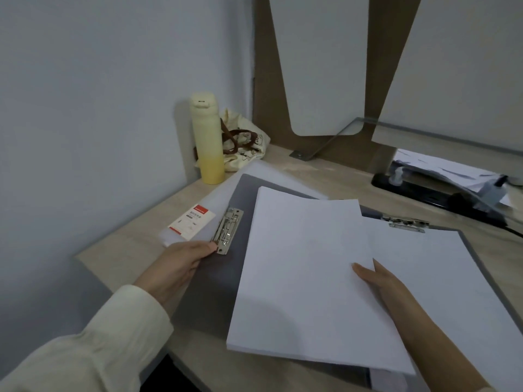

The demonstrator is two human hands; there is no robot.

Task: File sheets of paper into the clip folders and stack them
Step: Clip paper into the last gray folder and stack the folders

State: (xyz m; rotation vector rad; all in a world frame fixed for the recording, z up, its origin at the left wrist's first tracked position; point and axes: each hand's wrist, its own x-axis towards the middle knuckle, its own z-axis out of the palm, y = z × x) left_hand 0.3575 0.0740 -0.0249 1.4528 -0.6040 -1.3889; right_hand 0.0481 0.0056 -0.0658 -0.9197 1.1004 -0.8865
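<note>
We see a grey clip folder (220, 281) lying open on the tabletop (325, 172), its metal clip (227, 231) along the left edge. The left hand (178, 267) grips that edge: its thumb tip rests on the near end of the clip, and the other fingers curl together at the cover's rim. The right hand (385, 284) holds a stack of sheets of paper (302, 273) over the folder, slightly turned. Its thumb lies on top at the stack's right edge, and we take the remaining fingers to be clamped beneath, mostly hidden.

Just right of it lies a second folder (469, 244), already filled with paper under its own clip (405, 222) at the far edge.

At the far left stands a pale yellow bottle (208, 137), with a cream cloth bag (246, 145) just beside it. A small plastic packet with a red label (189, 224) lies left of the open folder's clip. At the far right we see a black device (435, 190) with loose papers (452, 171) behind it.
</note>
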